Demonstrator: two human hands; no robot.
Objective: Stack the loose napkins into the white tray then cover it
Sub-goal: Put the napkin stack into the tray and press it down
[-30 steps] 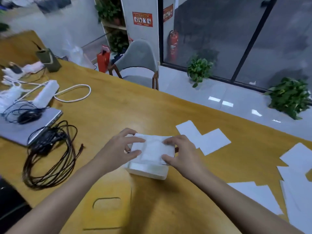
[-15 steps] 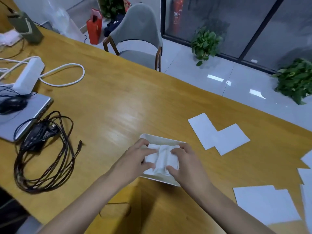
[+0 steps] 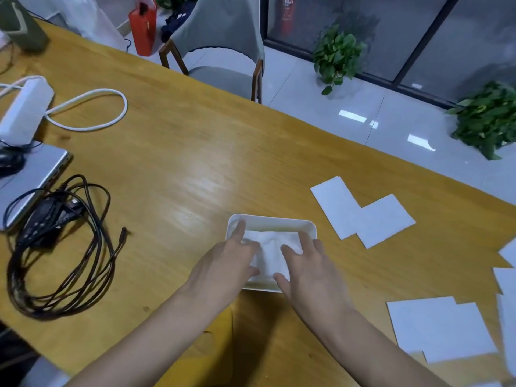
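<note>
- Tray (image 3: pixel 272 221), white, on wooden table (image 3: pixel 181 163); napkin stack (image 3: pixel 269 247) lies inside it.
- Left hand (image 3: pixel 223 263) and right hand (image 3: pixel 310 270): fingers nearly straight, pressing on stack.
- Loose napkins (image 3: pixel 363 216) lie on table right of tray, apart from it.

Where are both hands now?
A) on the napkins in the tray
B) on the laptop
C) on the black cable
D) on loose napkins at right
A: the left hand and right hand press on the napkins inside the tray.
</note>
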